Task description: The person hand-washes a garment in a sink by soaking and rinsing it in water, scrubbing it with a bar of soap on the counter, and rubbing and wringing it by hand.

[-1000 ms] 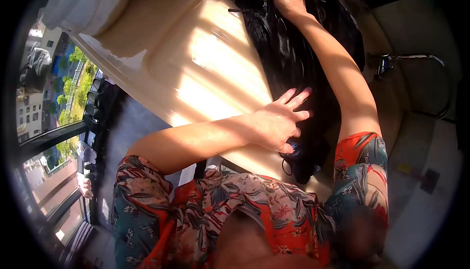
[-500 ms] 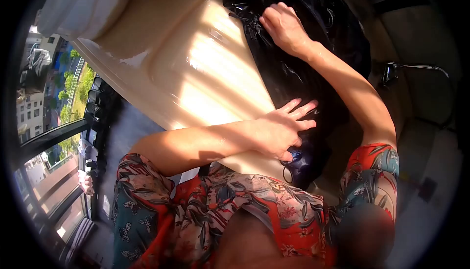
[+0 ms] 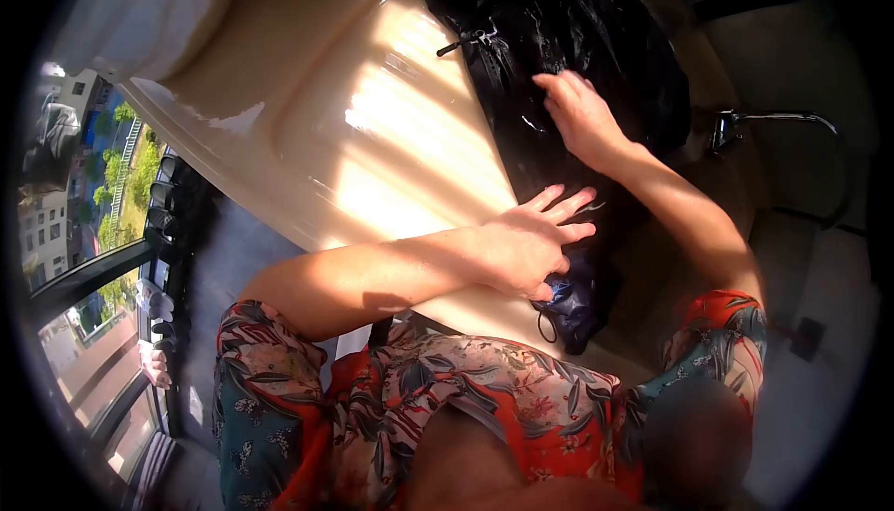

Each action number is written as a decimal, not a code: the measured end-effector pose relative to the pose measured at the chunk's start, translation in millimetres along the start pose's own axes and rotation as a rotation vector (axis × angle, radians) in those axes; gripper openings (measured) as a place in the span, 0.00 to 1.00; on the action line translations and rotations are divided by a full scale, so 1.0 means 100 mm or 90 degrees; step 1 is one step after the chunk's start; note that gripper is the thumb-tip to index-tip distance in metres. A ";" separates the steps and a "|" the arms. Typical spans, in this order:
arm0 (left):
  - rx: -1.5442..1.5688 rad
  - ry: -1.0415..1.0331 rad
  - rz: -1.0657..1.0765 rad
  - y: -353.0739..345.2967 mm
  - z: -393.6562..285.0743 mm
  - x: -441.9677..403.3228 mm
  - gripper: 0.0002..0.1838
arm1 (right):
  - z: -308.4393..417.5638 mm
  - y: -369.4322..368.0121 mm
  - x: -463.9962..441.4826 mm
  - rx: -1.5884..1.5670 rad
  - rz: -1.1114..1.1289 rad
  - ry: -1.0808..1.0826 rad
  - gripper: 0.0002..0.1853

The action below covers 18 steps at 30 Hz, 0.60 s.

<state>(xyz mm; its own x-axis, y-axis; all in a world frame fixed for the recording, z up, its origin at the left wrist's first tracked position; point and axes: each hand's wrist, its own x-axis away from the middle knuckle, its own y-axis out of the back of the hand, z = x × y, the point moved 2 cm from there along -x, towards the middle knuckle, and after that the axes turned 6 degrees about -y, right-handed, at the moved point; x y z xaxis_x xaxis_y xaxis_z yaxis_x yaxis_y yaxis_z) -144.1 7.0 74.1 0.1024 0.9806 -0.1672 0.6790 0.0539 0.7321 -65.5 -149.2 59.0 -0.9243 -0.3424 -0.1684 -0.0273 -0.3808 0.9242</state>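
A large, shiny black piece of fabric point(image 3: 615, 36), wet-looking and creased, lies over the right part of a cream basin surface point(image 3: 307, 129). A dark cord or zip pull point(image 3: 456, 47) sticks out from its left edge. My left hand point(image 3: 535, 246) rests with spread fingers on the lower part of the fabric. Beneath it is a dark blue bunched part point(image 3: 579, 302) with a thin loop point(image 3: 548, 328). Over the middle of the fabric is my right hand point(image 3: 587, 125), its index finger stretched out and the others loosely bent; nothing shows in it.
A chrome faucet point(image 3: 722, 129) with a curved pipe stands to the right. At upper left is a pale, rounded container-like object point(image 3: 149, 8). Along the left runs a window frame point(image 3: 88, 278), with buildings and greenery outside. Bands of sunlight cross the basin.
My right hand has moved down and right, toward me, away from the fabric's upper left edge. The cord or zip pull there now shows. My left hand stays in about the same place.
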 end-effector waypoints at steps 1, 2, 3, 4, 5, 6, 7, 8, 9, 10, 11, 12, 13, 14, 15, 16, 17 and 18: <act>0.001 -0.002 -0.001 0.00 0.01 -0.01 0.18 | 0.12 0.10 0.23 -0.015 0.070 -0.017 0.13; 0.002 0.001 -0.001 -0.01 0.01 -0.02 0.18 | 0.17 0.16 0.33 -0.033 0.139 -0.033 0.14; 0.004 0.003 0.006 -0.02 -0.01 -0.02 0.18 | 0.05 0.13 0.21 -0.047 0.139 -0.043 0.12; 0.002 0.006 0.005 -0.01 -0.02 -0.01 0.18 | -0.15 0.09 -0.04 -0.006 0.015 0.064 0.11; -0.002 0.011 0.005 0.02 -0.01 0.00 0.18 | -0.33 0.06 -0.37 -0.090 -0.028 -0.050 0.07; -0.001 0.015 0.006 0.02 -0.02 0.00 0.18 | -0.63 -0.06 -0.71 0.025 -0.121 -0.064 0.05; -0.004 0.017 0.013 0.02 -0.01 0.00 0.20 | -0.65 -0.08 -1.02 0.161 -0.140 -0.145 0.06; -0.005 0.019 0.022 0.02 0.02 0.00 0.23 | -0.72 -0.17 -1.18 0.174 -0.171 -0.148 0.08; 0.000 0.016 0.035 -0.01 0.02 0.03 0.26 | -0.63 -0.21 -1.14 0.064 -0.161 -0.164 0.10; 0.004 0.007 0.030 -0.04 0.01 0.04 0.27 | -0.51 -0.20 -1.00 -0.039 -0.148 -0.181 0.12; 0.001 -0.001 0.016 -0.03 0.03 0.03 0.28 | -0.32 -0.18 -0.67 -0.028 -0.117 -0.108 0.16; 0.000 -0.008 -0.002 -0.04 0.03 0.01 0.29 | -0.08 -0.14 -0.24 -0.018 -0.081 -0.033 0.20; -0.012 0.006 0.017 -0.07 0.04 -0.01 0.28 | 0.15 -0.05 0.12 -0.010 0.027 -0.044 0.23; -0.014 0.005 0.018 -0.09 0.05 -0.02 0.28 | 0.25 0.05 0.33 -0.003 0.131 -0.053 0.26; -0.018 0.004 0.024 -0.11 0.07 -0.02 0.28 | 0.17 0.12 0.37 0.008 0.162 -0.050 0.27; -0.022 0.000 0.032 -0.11 0.06 -0.03 0.28 | 0.12 0.16 0.40 0.020 0.192 -0.050 0.29; -0.022 0.000 0.038 -0.10 0.06 -0.03 0.28 | 0.05 0.16 0.29 0.134 0.165 -0.017 0.29; -0.021 0.002 0.044 -0.05 0.04 -0.02 0.27 | -0.05 0.12 0.16 0.130 0.076 -0.042 0.25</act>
<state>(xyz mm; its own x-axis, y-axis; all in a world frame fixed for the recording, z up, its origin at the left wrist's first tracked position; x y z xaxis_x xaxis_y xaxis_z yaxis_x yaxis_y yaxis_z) -144.7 4.1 67.4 0.1457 0.9827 -0.1140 0.6461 -0.0072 0.7632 -78.3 -163.2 65.5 -0.9481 -0.3157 -0.0370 0.0138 -0.1572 0.9875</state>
